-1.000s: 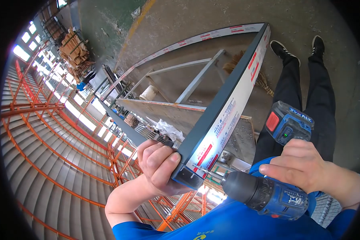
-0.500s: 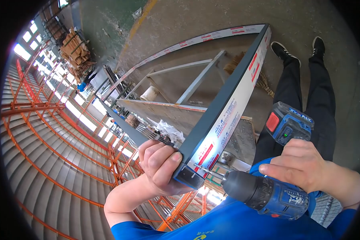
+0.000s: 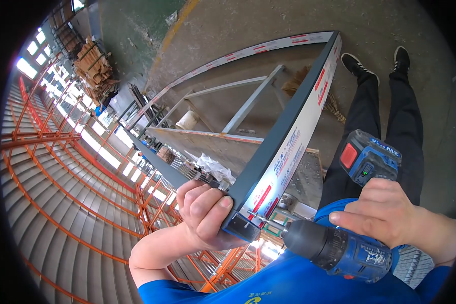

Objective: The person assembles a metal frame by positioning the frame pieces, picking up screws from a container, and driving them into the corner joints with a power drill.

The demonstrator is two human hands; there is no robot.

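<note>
My left hand [image 3: 205, 213] is wrapped round the near corner of a dark grey metal frame [image 3: 276, 147], with the thumb pressed along its top edge. White protective film [image 3: 294, 137] with red and blue print covers the frame's outer face. In my right hand [image 3: 377, 213] is a blue and black cordless drill [image 3: 339, 248], its battery [image 3: 370, 158] upward. The drill's bit [image 3: 268, 221] points left at the filmed face close to the corner, and its tip appears to meet that face. Light falls on the film there.
A metal support stand [image 3: 253, 104] is under the frame. Around it are a straw broom [image 3: 296, 83], a white bucket [image 3: 188, 120] and crumpled white plastic [image 3: 215, 167]. Stacked brown material [image 3: 92, 63] stands farther off. My legs [image 3: 408, 121] are at the right.
The frame's near corner and the drill have shifted very slightly right in view. Both hands keep their grip.
</note>
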